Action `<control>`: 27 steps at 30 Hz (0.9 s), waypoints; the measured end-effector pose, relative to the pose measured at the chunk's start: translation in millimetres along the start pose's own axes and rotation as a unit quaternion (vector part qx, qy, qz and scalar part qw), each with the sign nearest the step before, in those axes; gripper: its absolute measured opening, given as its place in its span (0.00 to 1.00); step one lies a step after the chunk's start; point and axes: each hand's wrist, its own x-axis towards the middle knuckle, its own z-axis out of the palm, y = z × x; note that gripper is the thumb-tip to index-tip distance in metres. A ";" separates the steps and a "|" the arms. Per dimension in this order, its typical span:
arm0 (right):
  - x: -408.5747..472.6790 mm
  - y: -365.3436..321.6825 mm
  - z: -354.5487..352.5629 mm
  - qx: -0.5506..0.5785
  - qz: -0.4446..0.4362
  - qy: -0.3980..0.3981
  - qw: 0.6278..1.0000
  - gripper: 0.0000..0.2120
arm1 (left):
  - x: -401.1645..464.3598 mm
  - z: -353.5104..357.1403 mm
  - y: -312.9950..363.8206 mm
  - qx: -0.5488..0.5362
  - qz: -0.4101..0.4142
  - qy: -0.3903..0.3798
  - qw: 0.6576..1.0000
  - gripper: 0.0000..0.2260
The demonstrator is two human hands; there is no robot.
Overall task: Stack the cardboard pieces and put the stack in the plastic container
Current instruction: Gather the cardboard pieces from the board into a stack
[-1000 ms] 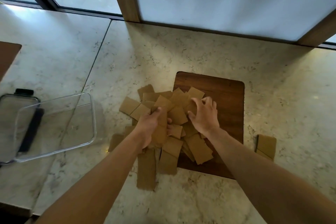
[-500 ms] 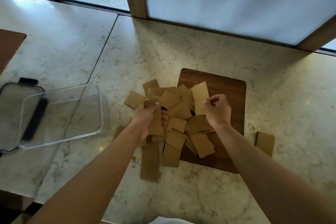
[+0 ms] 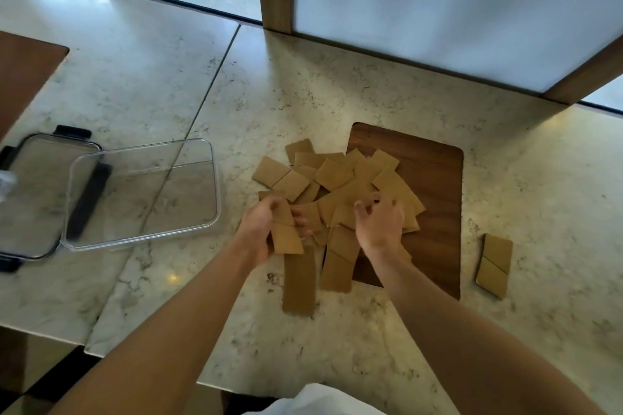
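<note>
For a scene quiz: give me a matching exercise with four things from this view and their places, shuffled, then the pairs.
Things:
1. plastic container
2. wooden board
3. left hand
4. lone folded cardboard piece

Places:
A. under part of the cardboard pile
B. on the counter right of the board
C. left of the pile, empty
D. gripping a few cardboard pieces

Pairs: 1-C, 2-A, 3-D, 4-B
</note>
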 end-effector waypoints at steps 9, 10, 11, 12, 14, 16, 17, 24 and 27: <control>40.5 -22.4 -4.7 -0.004 0.067 -0.007 0.998 0.34 | 10.7 -14.7 15.1 0.053 0.029 -0.023 0.998 0.12; 41.1 -22.7 -8.7 0.033 0.083 0.007 0.996 0.32 | 14.0 -13.8 17.0 0.070 0.024 -0.015 0.997 0.14; 42.2 -21.9 -12.7 0.041 0.087 0.025 0.995 0.31 | 18.7 -12.2 18.8 0.093 0.016 -0.009 0.995 0.16; 41.3 -20.1 -16.7 0.033 0.080 0.034 0.996 0.29 | 21.6 -9.4 19.9 0.114 0.007 -0.005 0.993 0.17; 43.6 -12.2 -17.2 0.011 0.067 0.037 0.997 0.27 | 25.8 -1.5 22.1 0.140 0.001 -0.008 0.990 0.17; 43.3 -6.8 -17.8 -0.018 0.077 0.053 0.995 0.25 | 26.6 6.2 23.1 0.159 0.007 -0.019 0.987 0.15; 43.7 -4.1 -18.6 -0.018 0.095 0.067 0.993 0.27 | 27.5 9.6 23.5 0.163 0.009 -0.022 0.986 0.15; 30.5 9.0 -28.8 0.296 0.142 -0.022 0.944 0.31 | 28.5 28.4 12.5 0.180 0.009 -0.028 0.983 0.18; 21.3 6.4 -22.4 0.349 0.152 -0.008 0.925 0.25 | 26.2 39.9 4.6 0.215 0.037 -0.016 0.976 0.21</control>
